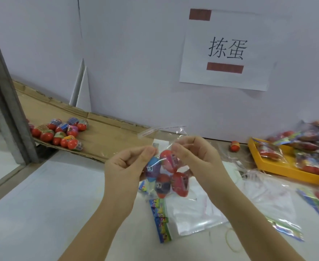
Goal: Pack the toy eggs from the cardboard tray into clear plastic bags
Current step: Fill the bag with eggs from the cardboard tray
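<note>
Both hands hold one clear plastic bag [173,135] above the table's middle. My left hand [128,164] pinches its left side and my right hand [194,157] pinches its right side near the top. Inside the bag hang several toy eggs [167,173], red, blue and purple; the bag's flap sticks up behind my fingers. More loose toy eggs [62,131] lie in a cluster on the flat cardboard tray [106,129] at the back left.
A yellow tray [279,166] with filled bags stands at the right. One stray egg [235,146] lies by the wall. Empty bags [196,219], printed cards [160,221] and rubber bands [232,240] lie under my hands. A grey metal post [6,102] rises at the left.
</note>
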Tool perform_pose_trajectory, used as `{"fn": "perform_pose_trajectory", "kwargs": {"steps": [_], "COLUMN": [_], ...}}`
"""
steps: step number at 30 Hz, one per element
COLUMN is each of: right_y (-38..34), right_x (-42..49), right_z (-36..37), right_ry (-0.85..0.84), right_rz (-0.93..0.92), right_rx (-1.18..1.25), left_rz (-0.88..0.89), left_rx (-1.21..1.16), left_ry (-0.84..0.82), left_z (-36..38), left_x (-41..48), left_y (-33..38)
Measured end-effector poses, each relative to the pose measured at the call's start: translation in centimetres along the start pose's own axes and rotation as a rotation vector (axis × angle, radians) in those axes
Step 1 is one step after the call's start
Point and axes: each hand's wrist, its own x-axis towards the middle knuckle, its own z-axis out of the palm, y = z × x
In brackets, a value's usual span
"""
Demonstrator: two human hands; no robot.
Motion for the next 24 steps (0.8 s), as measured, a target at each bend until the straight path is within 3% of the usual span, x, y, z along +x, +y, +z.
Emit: {"fn": "perform_pose_trajectory", "kwargs": {"steps": [5,10,17,24], "right_y": [0.3,-0.2,-0.3,-0.2], "right_x": [-0.5,0.0,-0.2,-0.1], "right_z": [0.9,-0.2,0.1,-0.2], "right_ry": [-0.022,0.068,-0.016,0.003], "right_rz": [0.084,0.051,0.075,0.036], "right_rx": [0.041,0.178,0.267,0.202], "left_rz": [0.040,-0.138,-0.035,-0.025], "left_rx": [0.002,-0.034,-0.074,0.013], "left_ry": [0.029,-0.221,-0.055,-0.153], "left_z": [0.6,0.3,0.3,0.5], "left_x": [-0.8,-0.4,-0.4,-0.8], "left_y": [-0.4,0.2,-0.6,-0.4]}}
